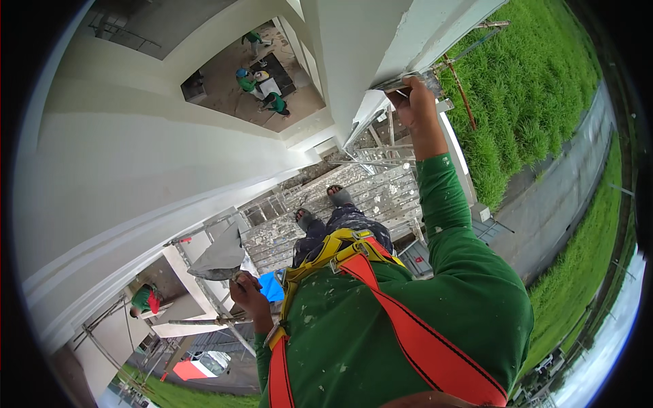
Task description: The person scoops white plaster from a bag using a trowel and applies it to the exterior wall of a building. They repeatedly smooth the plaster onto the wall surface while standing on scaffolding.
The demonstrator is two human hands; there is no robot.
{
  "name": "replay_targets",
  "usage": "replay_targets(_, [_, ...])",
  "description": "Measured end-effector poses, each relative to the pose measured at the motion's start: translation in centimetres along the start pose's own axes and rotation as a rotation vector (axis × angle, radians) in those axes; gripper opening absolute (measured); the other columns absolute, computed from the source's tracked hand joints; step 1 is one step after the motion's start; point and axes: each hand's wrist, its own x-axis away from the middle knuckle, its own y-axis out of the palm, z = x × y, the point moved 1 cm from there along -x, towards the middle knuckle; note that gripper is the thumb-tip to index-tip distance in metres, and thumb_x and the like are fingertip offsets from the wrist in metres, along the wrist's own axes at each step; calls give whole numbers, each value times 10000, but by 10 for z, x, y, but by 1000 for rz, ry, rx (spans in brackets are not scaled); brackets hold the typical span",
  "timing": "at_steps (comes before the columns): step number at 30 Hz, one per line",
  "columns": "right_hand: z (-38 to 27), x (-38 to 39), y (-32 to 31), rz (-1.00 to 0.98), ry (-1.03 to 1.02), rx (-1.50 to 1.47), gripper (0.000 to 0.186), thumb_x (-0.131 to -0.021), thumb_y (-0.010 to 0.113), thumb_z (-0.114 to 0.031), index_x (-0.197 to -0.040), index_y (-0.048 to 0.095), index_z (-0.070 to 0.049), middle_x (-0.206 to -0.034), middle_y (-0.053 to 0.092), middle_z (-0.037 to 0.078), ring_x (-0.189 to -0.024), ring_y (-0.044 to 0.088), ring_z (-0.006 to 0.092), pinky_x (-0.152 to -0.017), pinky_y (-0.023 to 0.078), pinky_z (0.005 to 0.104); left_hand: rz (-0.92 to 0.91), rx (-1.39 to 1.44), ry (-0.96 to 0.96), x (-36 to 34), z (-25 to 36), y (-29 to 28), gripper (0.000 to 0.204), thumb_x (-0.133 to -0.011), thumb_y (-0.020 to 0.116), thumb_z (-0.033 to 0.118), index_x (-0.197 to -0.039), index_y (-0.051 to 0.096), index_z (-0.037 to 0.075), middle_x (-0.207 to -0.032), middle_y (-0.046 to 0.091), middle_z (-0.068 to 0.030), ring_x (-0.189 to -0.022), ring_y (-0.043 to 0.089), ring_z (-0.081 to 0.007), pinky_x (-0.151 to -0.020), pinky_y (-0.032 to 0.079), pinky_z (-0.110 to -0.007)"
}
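My left hand (249,294) is closed round the handle of a broad, wedge-shaped grey trowel (219,257), held out low on the left beside the white wall. Whether plaster lies on the blade I cannot make out. Raised at the upper right, my right hand (416,105) grips a flat finishing trowel (396,83). Its blade is against the lower edge of a white wall corner (388,58), and my fingers partly hide it. White splashes mark my green sleeves and dark trousers.
I stand in sandals on a splattered scaffold plank (381,204), high up, wearing a yellow and orange harness (401,319). Through an opening, several people in green work on a floor (303,112) below. Another person (143,299) is at lower left. Tall grass (524,102) and a road lie right.
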Motion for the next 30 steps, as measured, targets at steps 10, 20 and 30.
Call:
replay_targets(10, [152, -65, -193, 226, 288, -134, 258, -897, 508, -96, -1147, 541, -45, -1129, 600, 133, -1010, 596, 305, -879, 504, 529, -41, -7, -68, -5, 5, 25, 331, -1052, 508, 328, -851, 490, 66, -684, 490, -11, -559, 452, -81, -478, 371, -241])
replay_targets(20, [286, -153, -220, 423, 438, -33, 254, -916, 474, -82, -1160, 520, -28, -1168, 594, 160, -1020, 606, 337, -866, 518, 519, -28, -104, -288, 8, -36, 34, 355, -1048, 503, 349, -832, 467, 68, -688, 479, -16, -547, 468, -90, -492, 373, -245])
replay_targets(30, [334, -228, -258, 333, 405, -55, 286, -893, 486, -88, -1171, 489, -16, -1148, 591, 166, -1008, 621, 358, -853, 532, 541, 49, -41, -361, -10, -89, 56, 315, -1049, 501, 305, -860, 496, 53, -692, 499, -30, -549, 477, -100, -494, 390, -250])
